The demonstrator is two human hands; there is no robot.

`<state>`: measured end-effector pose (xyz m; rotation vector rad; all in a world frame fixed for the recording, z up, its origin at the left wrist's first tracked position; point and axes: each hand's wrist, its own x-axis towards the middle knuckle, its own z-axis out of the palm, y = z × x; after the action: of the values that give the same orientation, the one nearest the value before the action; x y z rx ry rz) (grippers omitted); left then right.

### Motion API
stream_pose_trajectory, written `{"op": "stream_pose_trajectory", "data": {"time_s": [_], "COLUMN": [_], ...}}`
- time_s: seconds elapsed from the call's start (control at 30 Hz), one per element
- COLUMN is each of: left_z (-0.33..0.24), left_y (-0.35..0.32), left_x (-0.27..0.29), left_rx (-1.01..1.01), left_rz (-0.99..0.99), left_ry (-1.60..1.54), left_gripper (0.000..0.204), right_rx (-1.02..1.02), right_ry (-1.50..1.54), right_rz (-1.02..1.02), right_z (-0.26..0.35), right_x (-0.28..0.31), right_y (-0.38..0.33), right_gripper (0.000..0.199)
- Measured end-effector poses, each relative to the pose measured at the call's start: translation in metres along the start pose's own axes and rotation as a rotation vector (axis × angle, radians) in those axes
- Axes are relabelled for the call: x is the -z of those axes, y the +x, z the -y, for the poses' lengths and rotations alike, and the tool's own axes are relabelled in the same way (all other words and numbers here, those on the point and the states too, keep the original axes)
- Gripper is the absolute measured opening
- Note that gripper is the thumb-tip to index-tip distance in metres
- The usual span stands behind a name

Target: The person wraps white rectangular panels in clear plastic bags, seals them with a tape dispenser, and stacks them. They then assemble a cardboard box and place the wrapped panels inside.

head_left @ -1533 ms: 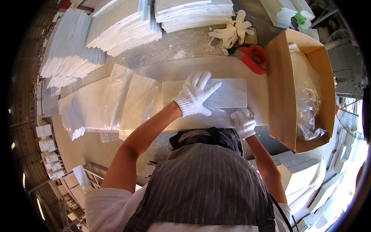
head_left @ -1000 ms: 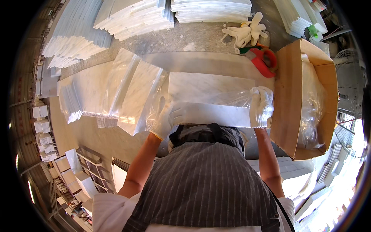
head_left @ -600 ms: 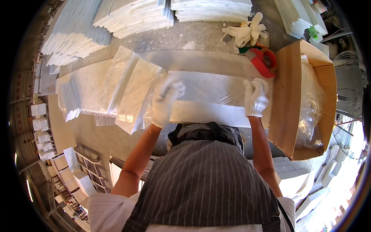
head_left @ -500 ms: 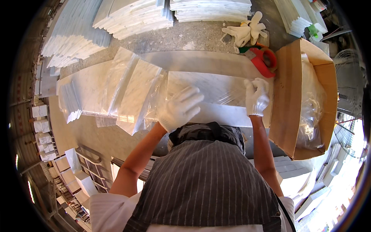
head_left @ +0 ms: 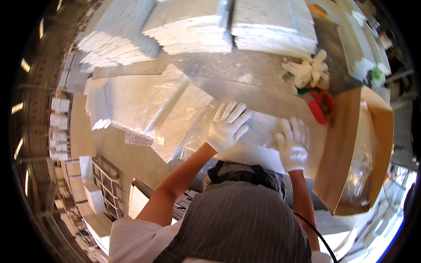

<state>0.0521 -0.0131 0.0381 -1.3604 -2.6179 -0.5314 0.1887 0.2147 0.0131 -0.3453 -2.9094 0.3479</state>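
My left hand (head_left: 229,125), in a white knit glove, lies with fingers spread on a pale grey-veined marble tile (head_left: 262,127). Flat over the right part of that tile is my right hand (head_left: 293,143), gloved too, its fingers apart and slightly blurred. Neither hand grips anything. Beside my left hand, more marble tiles (head_left: 186,116) lie overlapping and fanned out, with shiny clear plastic film around them. Whether film also covers the tile under my hands, I cannot tell.
A red tape dispenser (head_left: 316,107) lies beyond my right hand, with a pair of white gloves (head_left: 302,72) behind it. An open cardboard box (head_left: 341,144) holding clear plastic stands at the right. Stacked marble tiles (head_left: 188,33) line the far side.
My right hand has gone from curled fingers to spread ones, flat over the tile. My left hand's fingers have fanned wider. The view has shifted, so everything sits lower and further right.
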Motion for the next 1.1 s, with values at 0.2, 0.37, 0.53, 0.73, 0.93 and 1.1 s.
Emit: {"op": "stream_pose_trajectory", "data": {"time_s": [0.2, 0.37, 0.53, 0.73, 0.93, 1.1], "left_z": [0.013, 0.015, 0.016, 0.032, 0.069, 0.085], "left_y": [-0.04, -0.028, -0.02, 0.014, 0.075, 0.112], "left_x": [-0.021, -0.027, -0.026, -0.034, -0.039, -0.024], "left_rx": [0.647, 0.909, 0.963, 0.82, 0.75, 0.731], "left_rz": [-0.217, -0.033, 0.029, 0.098, 0.367, 0.694], "left_ry": [-0.346, -0.675, -0.618, -0.546, -0.484, -0.579], "left_gripper": [0.071, 0.077, 0.081, 0.081, 0.083, 0.077], "right_rx": [-0.794, -0.755, -0.782, -0.817, -0.939, -1.064], "right_ry": [0.531, 0.445, 0.461, 0.515, 0.491, 0.471], "right_rz": [0.206, 0.35, 0.392, 0.142, 0.154, 0.115], "right_z": [-0.022, -0.048, -0.046, -0.03, -0.028, -0.024], "right_x": [0.01, 0.003, 0.004, 0.009, -0.003, -0.009], "right_y": [-0.005, -0.008, -0.007, -0.009, -0.014, -0.011], "right_gripper": [0.078, 0.089, 0.088, 0.08, 0.078, 0.076]}}
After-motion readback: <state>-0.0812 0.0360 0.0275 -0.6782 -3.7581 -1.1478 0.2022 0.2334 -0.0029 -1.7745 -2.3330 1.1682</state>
